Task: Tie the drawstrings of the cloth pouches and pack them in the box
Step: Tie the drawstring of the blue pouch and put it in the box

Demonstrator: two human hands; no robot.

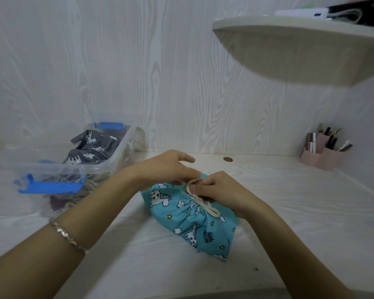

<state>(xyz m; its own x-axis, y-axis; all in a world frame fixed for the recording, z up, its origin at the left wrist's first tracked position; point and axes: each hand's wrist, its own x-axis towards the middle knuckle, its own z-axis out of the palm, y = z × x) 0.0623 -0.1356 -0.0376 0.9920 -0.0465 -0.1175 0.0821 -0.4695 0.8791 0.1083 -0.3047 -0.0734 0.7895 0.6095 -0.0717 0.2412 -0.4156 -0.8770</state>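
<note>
A turquoise cloth pouch (188, 219) with white unicorn print lies on the white desk, its mouth gathered. Its cream drawstring (198, 199) runs from the gathered mouth up in a loop between both hands. My left hand (166, 167) hovers over the pouch's far edge and pinches the cord with thumb and forefinger. My right hand (218, 190) rests on the pouch and holds the loop of cord with curled fingers. At the left stands a clear plastic box (58, 169) with blue latches, holding a grey pouch (89, 149) with the same print.
A pink organiser (324, 154) with small items stands at the back right by the wall. A coin (227, 159) lies near the wall behind my hands. A rounded shelf (300, 52) juts out above at the right. More cloth (73, 199) shows through the box's near side.
</note>
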